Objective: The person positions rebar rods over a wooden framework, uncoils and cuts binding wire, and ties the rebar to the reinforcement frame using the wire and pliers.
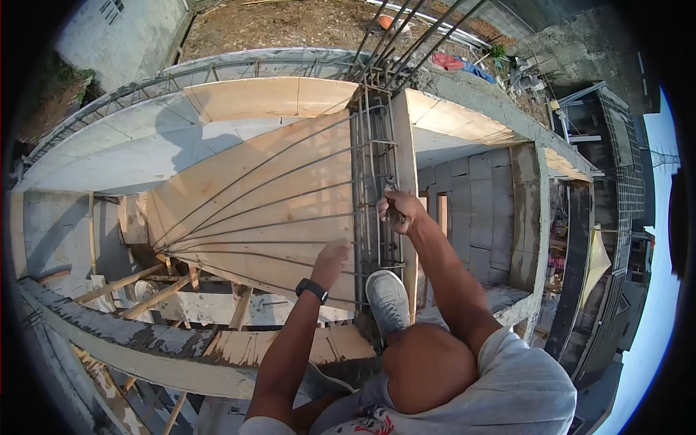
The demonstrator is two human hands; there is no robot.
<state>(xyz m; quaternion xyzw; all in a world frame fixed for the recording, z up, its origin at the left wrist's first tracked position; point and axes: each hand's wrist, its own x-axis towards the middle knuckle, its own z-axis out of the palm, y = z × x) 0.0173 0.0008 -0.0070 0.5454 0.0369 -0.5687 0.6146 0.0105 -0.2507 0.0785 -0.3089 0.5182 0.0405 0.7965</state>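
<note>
My right hand [404, 212] is closed round what looks like a pair of pincers [390, 186], its metal head against the reinforcing cage [373, 159]. This cage of long bars and stirrups lies in a narrow beam form. My left hand [332, 262] hovers over the plywood panel [275, 192], close to the cage's left side; motion blur smears its fingers. Thin steel bars [283, 212] fan out across the panel from the cage to a gathered point at the far left. A dark watch [312, 291] is on my left wrist.
My shoe [388, 301] stands on the beam form beside the cage. Upright bars [413, 43] rise at its far end. Below left, timber props [156, 299] show under the panel's edge. A grey block wall [475, 217] stands lower on the right, beyond the form board [403, 138].
</note>
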